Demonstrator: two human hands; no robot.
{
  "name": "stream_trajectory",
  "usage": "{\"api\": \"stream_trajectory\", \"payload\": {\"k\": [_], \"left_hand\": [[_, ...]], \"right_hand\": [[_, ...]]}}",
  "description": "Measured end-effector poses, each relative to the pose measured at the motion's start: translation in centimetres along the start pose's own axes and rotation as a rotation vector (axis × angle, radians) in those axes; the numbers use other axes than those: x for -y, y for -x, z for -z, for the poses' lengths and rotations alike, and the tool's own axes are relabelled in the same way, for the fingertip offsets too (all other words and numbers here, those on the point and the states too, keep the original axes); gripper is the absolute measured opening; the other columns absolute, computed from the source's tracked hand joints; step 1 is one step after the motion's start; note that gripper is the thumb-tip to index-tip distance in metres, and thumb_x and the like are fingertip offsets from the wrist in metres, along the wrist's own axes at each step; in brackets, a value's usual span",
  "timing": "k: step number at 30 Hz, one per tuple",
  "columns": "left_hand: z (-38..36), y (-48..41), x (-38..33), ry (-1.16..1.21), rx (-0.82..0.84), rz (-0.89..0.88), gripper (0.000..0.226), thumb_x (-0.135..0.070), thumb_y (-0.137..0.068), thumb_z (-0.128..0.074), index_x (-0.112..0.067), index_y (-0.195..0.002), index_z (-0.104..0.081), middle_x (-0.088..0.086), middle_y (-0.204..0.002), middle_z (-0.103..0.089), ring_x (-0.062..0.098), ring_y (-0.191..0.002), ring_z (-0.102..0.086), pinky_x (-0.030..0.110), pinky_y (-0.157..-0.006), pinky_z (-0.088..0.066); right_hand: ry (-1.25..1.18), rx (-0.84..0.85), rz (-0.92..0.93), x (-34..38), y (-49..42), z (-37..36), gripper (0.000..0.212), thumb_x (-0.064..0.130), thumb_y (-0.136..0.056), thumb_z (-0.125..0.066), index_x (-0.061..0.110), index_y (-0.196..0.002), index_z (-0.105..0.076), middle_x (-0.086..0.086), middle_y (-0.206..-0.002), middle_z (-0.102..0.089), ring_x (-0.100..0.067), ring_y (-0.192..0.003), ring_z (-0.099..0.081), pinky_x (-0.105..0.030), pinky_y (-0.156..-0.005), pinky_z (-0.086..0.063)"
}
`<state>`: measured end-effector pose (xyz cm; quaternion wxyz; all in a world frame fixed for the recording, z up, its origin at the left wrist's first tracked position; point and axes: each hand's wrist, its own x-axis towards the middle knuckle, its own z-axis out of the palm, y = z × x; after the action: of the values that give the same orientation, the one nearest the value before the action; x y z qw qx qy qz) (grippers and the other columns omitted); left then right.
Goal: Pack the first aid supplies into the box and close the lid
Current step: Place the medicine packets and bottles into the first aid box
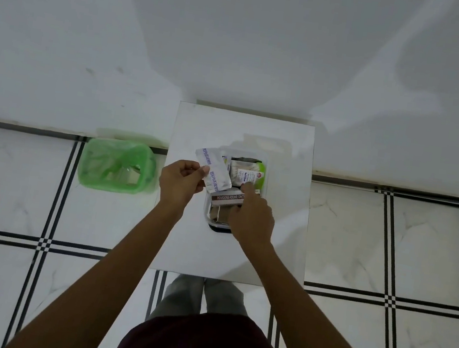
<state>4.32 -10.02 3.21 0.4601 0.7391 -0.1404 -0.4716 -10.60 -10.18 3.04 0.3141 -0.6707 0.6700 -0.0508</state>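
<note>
A clear plastic box (207, 210) stands on a small white table (183, 241). Inside lie a brown povidone-iodine ointment carton (226, 198), a white packet with red print (247, 175) and a green-edged pack (261, 168). My left hand (180, 180) pinches a silver foil sachet (215, 170) with blue print, held tilted over the box's left rim. My right hand (250, 213) reaches into the box, fingers resting on the carton and the supplies; what it grips is hidden. The clear lid (268, 144) lies behind the box.
A green bin lined with a green bag (117, 165) stands on the tiled floor left of the table. A white wall (240, 42) rises right behind the table. My legs (202, 294) are at the table's near edge.
</note>
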Motion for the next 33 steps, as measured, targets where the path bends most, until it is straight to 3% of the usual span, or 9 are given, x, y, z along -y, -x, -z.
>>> {"api": "stream_trajectory", "payload": {"k": [3,7,12,15,18,22,25,27,33], "left_hand": [[-0.1,-0.1,0.0,-0.039,0.011,0.009,0.012,-0.015,-0.078,-0.074,-0.011,-0.079,-0.063,0.008,-0.076,-0.071,0.009,-0.054,-0.067,0.024,-0.056,-0.052],[-0.6,-0.1,-0.1,-0.073,0.041,0.030,0.014,-0.017,-0.077,-0.075,-0.010,-0.081,-0.064,0.013,-0.084,-0.074,0.019,-0.064,-0.070,0.023,-0.052,-0.044],[-1.0,0.9,-0.7,-0.021,0.114,0.062,0.014,-0.014,-0.076,-0.076,-0.010,-0.079,-0.064,0.015,-0.085,-0.073,0.019,-0.065,-0.070,0.016,-0.045,-0.043],[-1.5,2.2,-0.5,0.001,0.147,0.095,0.014,-0.012,-0.075,-0.077,-0.006,-0.081,-0.066,0.016,-0.082,-0.071,0.015,-0.059,-0.067,0.011,-0.043,-0.043],[-1.7,3.5,0.6,-0.185,0.181,0.120,0.018,-0.022,-0.071,-0.081,-0.009,-0.071,-0.068,0.010,-0.070,-0.071,0.010,-0.051,-0.064,0.015,-0.041,-0.043],[-0.2,4.1,2.5,-0.714,0.000,-0.217,0.037,-0.051,-0.069,-0.076,-0.016,-0.073,-0.063,-0.002,-0.066,-0.065,0.014,-0.061,-0.061,0.027,-0.055,-0.048],[0.9,3.6,3.7,-0.866,0.017,-0.611,0.032,-0.037,-0.079,-0.071,-0.020,-0.105,-0.063,0.002,-0.109,-0.063,0.021,-0.099,-0.056,0.040,-0.076,-0.052],[1.1,3.2,4.9,-1.016,0.112,-0.803,0.039,-0.035,-0.078,-0.072,-0.024,-0.115,-0.064,0.008,-0.135,-0.052,0.030,-0.123,-0.046,0.047,-0.089,-0.045],[0.9,2.1,6.9,-0.984,0.176,-0.689,0.025,-0.034,-0.077,-0.074,-0.028,-0.102,-0.073,0.009,-0.151,-0.036,0.035,-0.138,-0.029,0.058,-0.098,-0.037]], "right_hand": [[0.121,0.002,0.114,-1.0,-0.2,-0.1,0.021,0.021,-0.089,-0.058,0.015,-0.109,-0.056,-0.006,-0.103,-0.068,-0.025,-0.089,-0.064,-0.035,-0.072,-0.052],[0.070,0.011,0.079,-1.9,-1.1,-0.3,0.010,0.023,-0.085,-0.063,0.014,-0.084,-0.061,-0.006,-0.089,-0.068,-0.026,-0.079,-0.063,-0.033,-0.065,-0.051],[-0.441,0.132,-0.024,-2.7,-2.1,1.5,0.021,0.012,-0.077,-0.068,0.018,-0.096,-0.071,-0.002,-0.094,-0.073,-0.014,-0.082,-0.066,-0.023,-0.075,-0.054],[-0.786,0.233,-0.191,-2.8,-2.6,2.5,0.013,0.017,-0.075,-0.073,0.021,-0.087,-0.071,-0.004,-0.093,-0.074,-0.021,-0.088,-0.070,-0.041,-0.080,-0.058],[-0.666,0.156,-0.146,-3.3,-3.2,2.8,0.013,0.007,-0.081,-0.068,0.014,-0.092,-0.071,-0.011,-0.091,-0.074,-0.024,-0.083,-0.069,-0.034,-0.074,-0.058],[-0.368,0.194,0.042,-3.6,-4.5,3.2,0.018,0.005,-0.082,-0.064,0.014,-0.094,-0.074,-0.002,-0.094,-0.074,-0.011,-0.083,-0.065,-0.009,-0.068,-0.046],[-0.071,0.191,0.198,-2.9,-4.6,2.5,0.023,0.007,-0.081,-0.060,0.025,-0.085,-0.074,0.005,-0.094,-0.073,-0.015,-0.089,-0.063,-0.033,-0.081,-0.043],[0.067,0.121,0.257,-2.3,-4.0,1.9,0.026,0.005,-0.080,-0.056,0.026,-0.082,-0.072,0.007,-0.088,-0.073,-0.016,-0.086,-0.059,-0.039,-0.078,-0.030],[0.191,-0.050,0.365,-3.3,-2.9,0.9,0.012,0.015,-0.077,-0.069,0.026,-0.078,-0.072,0.006,-0.093,-0.067,-0.021,-0.096,-0.051,-0.036,-0.071,-0.017]]}}
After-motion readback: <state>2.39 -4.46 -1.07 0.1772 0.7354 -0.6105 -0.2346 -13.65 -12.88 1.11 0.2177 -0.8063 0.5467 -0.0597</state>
